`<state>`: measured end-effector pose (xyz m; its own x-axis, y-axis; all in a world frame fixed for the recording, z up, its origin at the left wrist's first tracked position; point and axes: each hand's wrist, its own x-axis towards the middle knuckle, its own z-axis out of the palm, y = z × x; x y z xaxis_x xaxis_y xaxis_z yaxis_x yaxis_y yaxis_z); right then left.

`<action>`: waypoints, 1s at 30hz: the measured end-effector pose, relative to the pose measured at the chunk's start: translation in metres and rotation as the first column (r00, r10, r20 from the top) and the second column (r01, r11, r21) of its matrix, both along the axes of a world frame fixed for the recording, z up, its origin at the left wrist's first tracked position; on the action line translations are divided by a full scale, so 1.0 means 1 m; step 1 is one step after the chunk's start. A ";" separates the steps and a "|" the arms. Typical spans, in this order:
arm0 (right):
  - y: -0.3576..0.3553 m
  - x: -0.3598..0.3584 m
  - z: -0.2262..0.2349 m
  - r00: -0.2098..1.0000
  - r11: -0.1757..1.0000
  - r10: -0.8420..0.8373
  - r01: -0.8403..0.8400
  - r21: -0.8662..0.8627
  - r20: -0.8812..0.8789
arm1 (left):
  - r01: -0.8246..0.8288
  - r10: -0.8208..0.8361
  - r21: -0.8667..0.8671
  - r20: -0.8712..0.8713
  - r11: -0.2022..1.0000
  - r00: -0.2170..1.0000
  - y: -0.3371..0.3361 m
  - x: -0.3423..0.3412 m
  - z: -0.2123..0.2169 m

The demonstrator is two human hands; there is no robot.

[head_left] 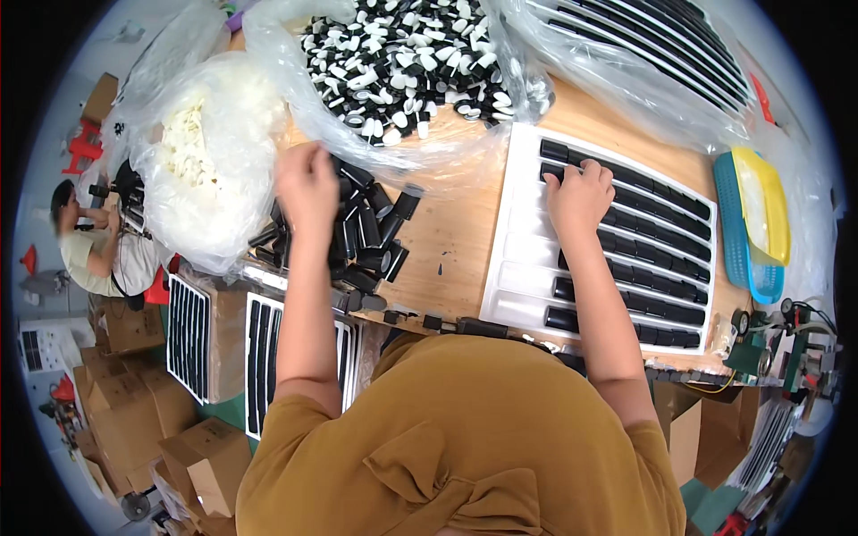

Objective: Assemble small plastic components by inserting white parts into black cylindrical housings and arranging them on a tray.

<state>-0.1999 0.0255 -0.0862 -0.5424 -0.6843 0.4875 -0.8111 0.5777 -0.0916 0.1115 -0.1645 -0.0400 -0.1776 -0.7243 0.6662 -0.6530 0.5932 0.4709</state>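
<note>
The white moulded tray (527, 259) is lying flat on the wooden table (447, 241), directly ahead of the person and slightly to the right. Its long slots are running in parallel rows; most of them are holding black cylindrical tubes (661, 241), while several slots at the near-left end are showing bare white plastic.

The right hand (579, 192) is resting on the upper-left part of the tray with its fingers curled downward onto a row of tubes; whether it is pinching a tube cannot be told, because the fingers are hiding the contact.

The left hand (307, 183) is reaching into a loose pile of black tubes (366, 237) lying on the table just left of the tray. The fingers are bent down and closed into the pile; what they are gripping is hidden.

Behind the pile, a clear plastic bag (411, 152) is lying open, holding small black-and-white parts (402, 62). To its left, a second clear bag (206, 152) is holding white parts.

More filled trays (652, 45) are lying under plastic film at the far right. A blue and yellow basket stack (755, 223) is sitting at the right table edge. Below the table on the left, filled trays (264, 357) and cardboard boxes (134, 420) are standing, and another person (89, 250) is sitting at far left.
</note>
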 end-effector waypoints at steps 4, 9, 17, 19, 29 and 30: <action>-0.004 -0.002 0.002 0.995 1.000 -0.012 0.011 0.019 0.101 | 0.223 -0.251 0.161 0.184 0.961 0.950 -0.004 -0.069 -0.017; -0.009 -0.014 0.008 0.952 0.991 -0.050 0.011 0.130 0.303 | 0.023 -0.111 0.207 0.424 0.978 0.899 -0.053 -0.109 -0.052; -0.007 -0.026 0.004 0.894 0.991 0.039 -0.094 0.101 0.446 | 0.101 -0.284 0.445 0.367 0.890 0.886 -0.036 -0.123 -0.036; -0.007 -0.021 0.008 0.901 0.990 0.060 -0.110 0.093 0.430 | 0.178 -0.329 0.420 0.321 0.890 0.888 -0.029 -0.117 -0.041; -0.002 -0.034 0.009 0.867 0.952 0.152 -0.257 0.164 0.474 | 0.721 -0.105 0.542 -0.764 0.431 0.637 0.079 -0.106 0.004; -0.002 -0.034 0.010 0.861 0.949 0.166 -0.273 0.161 0.480 | 0.809 -0.029 0.520 -0.836 0.274 0.548 0.088 -0.105 0.002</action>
